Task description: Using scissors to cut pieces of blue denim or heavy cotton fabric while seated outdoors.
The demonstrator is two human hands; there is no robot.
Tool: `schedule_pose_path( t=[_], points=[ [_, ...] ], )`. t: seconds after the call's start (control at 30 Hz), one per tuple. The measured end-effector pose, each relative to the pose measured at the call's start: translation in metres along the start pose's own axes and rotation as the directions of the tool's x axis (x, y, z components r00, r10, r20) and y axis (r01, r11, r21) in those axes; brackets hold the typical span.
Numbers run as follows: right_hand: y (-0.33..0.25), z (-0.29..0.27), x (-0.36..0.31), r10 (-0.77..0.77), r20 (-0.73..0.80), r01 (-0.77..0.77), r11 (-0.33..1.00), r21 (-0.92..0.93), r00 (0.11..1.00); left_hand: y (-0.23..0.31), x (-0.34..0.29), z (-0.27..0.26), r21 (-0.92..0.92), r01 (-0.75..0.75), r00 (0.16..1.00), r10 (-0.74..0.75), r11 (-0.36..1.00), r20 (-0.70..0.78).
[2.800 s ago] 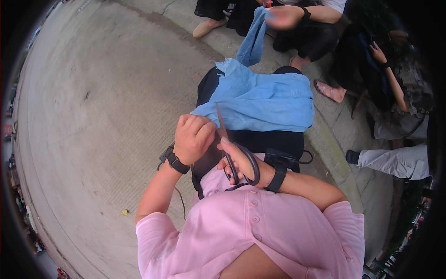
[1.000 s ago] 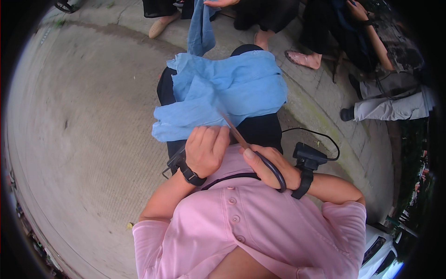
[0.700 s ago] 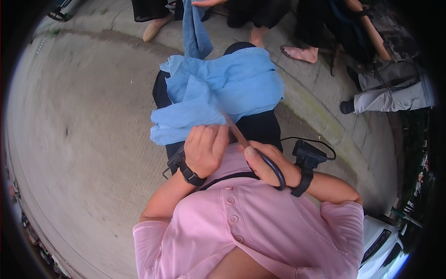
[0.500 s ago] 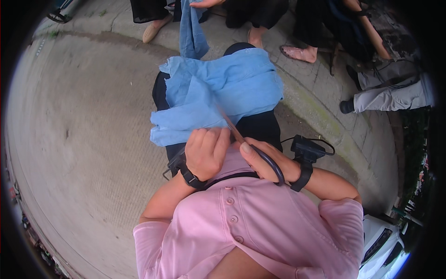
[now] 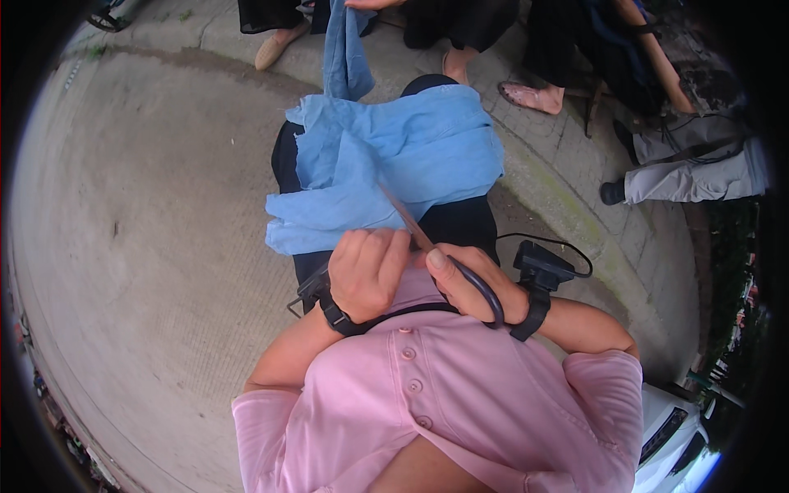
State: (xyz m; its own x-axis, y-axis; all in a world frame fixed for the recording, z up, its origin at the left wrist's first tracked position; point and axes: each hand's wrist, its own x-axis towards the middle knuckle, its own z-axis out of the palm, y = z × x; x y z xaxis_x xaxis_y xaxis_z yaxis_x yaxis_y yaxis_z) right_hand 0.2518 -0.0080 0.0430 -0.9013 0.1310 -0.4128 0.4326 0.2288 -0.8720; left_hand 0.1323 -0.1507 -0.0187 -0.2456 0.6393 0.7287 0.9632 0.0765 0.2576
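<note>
Scissors (image 5: pixel 419 237) are held in the right hand's (image 5: pixel 472 283) grip, blades pointed at the blue cloth (image 5: pixel 419 148) — draped across the lap (image 5: pixel 464 226) — whose near edge is pinched by the left hand (image 5: pixel 366 275).

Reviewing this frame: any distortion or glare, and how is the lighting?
Head view: the pale ground bends toward a dark border; head view: bluish-white glare beside the white vehicle; head view: soft, even light on the blue cloth.

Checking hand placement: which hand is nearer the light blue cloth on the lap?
Left. The left hand grips the near edge of the light blue cloth; the right hand sits back from it, holding the scissors.
</note>
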Motion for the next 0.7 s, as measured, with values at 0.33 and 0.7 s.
schedule_pose_path(
  t=[0.33, 0.7],
  points=[
    [0.001, -0.002, 0.010, -0.016, 0.125, 0.003, 0.994, 0.106, 0.992, 0.002, 0.000, -0.003, -0.015, 0.017, 0.999, -0.017, 1.000, -0.027],
    [0.000, -0.001, 0.000, -0.043, 0.017, 0.041, 0.993, 0.115, 0.999, 0.002, -0.010, -0.002, -0.016, 0.044, 0.998, -0.045, 0.999, -0.054]
  ],
)
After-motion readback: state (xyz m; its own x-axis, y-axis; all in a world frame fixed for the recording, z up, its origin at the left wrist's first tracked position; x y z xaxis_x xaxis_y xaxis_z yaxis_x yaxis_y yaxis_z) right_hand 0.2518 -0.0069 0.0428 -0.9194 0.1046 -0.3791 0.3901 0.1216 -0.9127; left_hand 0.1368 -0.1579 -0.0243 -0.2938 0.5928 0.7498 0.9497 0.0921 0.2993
